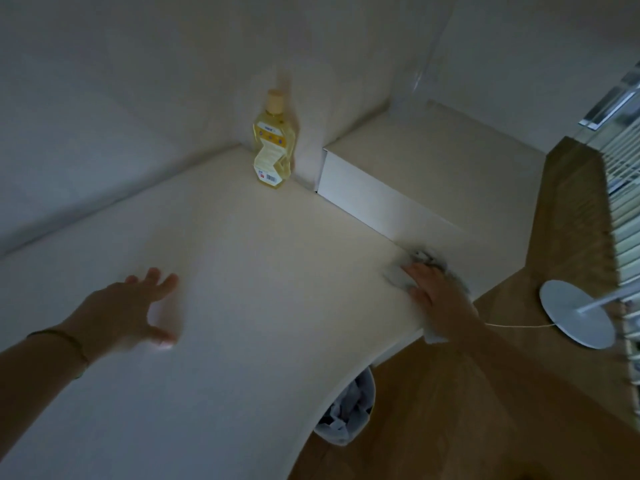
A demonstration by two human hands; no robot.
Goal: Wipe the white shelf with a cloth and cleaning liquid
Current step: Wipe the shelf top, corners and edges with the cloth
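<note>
The white shelf fills most of the view. A bottle of yellow cleaning liquid stands upright in its far corner against the wall. My right hand lies flat on a pale grey cloth at the shelf's right edge, beside a raised white step. The cloth is blurred, and part of it hangs over the edge under my wrist. My left hand hovers over the shelf's left part with fingers spread, holding nothing.
Wooden floor lies below the shelf on the right. A small bin with crumpled paper stands under the shelf edge. A round white lamp base with a thin cord sits on the floor by slatted blinds.
</note>
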